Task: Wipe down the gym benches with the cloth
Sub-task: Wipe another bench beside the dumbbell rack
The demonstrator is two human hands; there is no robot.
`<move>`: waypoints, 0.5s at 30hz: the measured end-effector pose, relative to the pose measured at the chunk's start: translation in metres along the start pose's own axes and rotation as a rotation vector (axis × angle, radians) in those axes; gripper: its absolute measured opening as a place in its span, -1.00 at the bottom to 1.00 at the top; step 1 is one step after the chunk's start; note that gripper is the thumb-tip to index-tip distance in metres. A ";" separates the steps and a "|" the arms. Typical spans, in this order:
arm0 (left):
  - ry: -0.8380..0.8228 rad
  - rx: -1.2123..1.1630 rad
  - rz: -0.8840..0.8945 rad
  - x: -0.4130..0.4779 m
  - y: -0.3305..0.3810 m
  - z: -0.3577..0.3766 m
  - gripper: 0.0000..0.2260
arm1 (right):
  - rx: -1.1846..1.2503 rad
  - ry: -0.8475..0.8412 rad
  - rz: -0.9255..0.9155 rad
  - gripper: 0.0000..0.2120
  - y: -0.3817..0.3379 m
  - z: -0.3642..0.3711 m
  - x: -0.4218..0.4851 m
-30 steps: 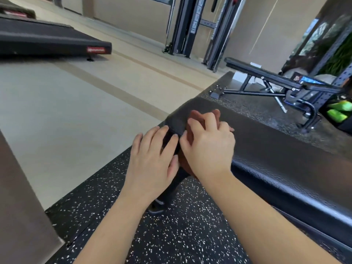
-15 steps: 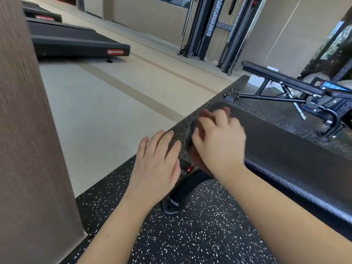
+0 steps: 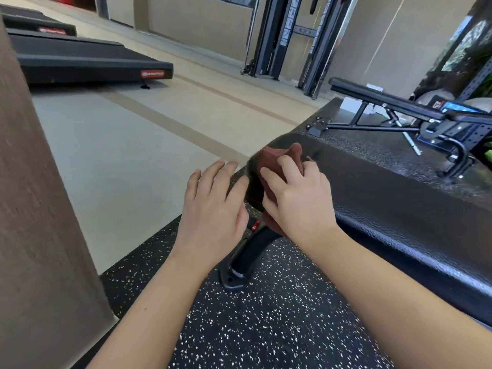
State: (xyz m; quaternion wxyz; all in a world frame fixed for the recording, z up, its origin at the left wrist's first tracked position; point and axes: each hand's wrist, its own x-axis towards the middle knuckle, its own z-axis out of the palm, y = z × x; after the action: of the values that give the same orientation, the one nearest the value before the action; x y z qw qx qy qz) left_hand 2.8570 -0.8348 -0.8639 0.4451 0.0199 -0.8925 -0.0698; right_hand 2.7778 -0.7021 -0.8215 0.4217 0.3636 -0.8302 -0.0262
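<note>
My right grip (image 3: 295, 201) clutches the rust cloth (image 3: 269, 158) on the padded desk (image 3: 399, 203); my left grip (image 3: 213, 209) spreads wide beside it.

The black padded bench (image 3: 399, 214) runs in from the right to its rounded end at centre. Over that end a reddish-brown cloth (image 3: 270, 159) is draped, gripped against the padding by the right hand (image 3: 300, 206). The bench's curved foot (image 3: 250, 251) stands on a black speckled rubber mat (image 3: 266, 328), and a second bench (image 3: 372, 97) stands near the mat's far corner. Past the mat's left edge, a beige floor (image 3: 119, 155) carries a treadmill (image 3: 87, 62) and, by the far wall, a black machine frame (image 3: 277, 35).
</note>
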 end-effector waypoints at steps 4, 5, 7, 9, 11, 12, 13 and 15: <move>-0.035 -0.021 0.071 0.005 0.029 0.005 -0.67 | 0.018 0.000 0.040 -0.71 0.024 -0.011 -0.025; -0.048 -0.026 0.079 0.006 0.037 0.006 -0.67 | 0.021 -0.002 0.051 -0.71 0.029 -0.015 -0.032; -0.067 -0.040 0.097 0.009 0.052 0.009 -0.67 | 0.028 -0.010 0.071 -0.72 0.043 -0.022 -0.045; -0.070 -0.058 0.120 0.012 0.068 0.011 -0.67 | 0.034 -0.010 0.087 -0.73 0.056 -0.030 -0.058; -0.069 -0.077 0.140 0.015 0.085 0.014 -0.67 | 0.042 0.003 0.120 -0.73 0.070 -0.039 -0.072; -0.068 -0.087 0.150 0.016 0.094 0.015 -0.67 | 0.053 0.005 0.142 -0.74 0.077 -0.044 -0.078; -0.070 -0.100 0.161 0.017 0.103 0.017 -0.67 | 0.070 0.006 0.166 -0.75 0.085 -0.049 -0.085; -0.077 -0.127 0.182 0.019 0.122 0.020 -0.67 | 0.124 0.013 0.230 -0.75 0.101 -0.058 -0.098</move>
State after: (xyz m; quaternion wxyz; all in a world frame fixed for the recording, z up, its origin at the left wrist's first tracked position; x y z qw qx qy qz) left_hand 2.8329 -0.7134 -0.8431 0.4153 -0.0923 -0.9009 -0.0862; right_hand 2.7976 -0.5511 -0.8155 0.4038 0.2915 -0.8638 0.0762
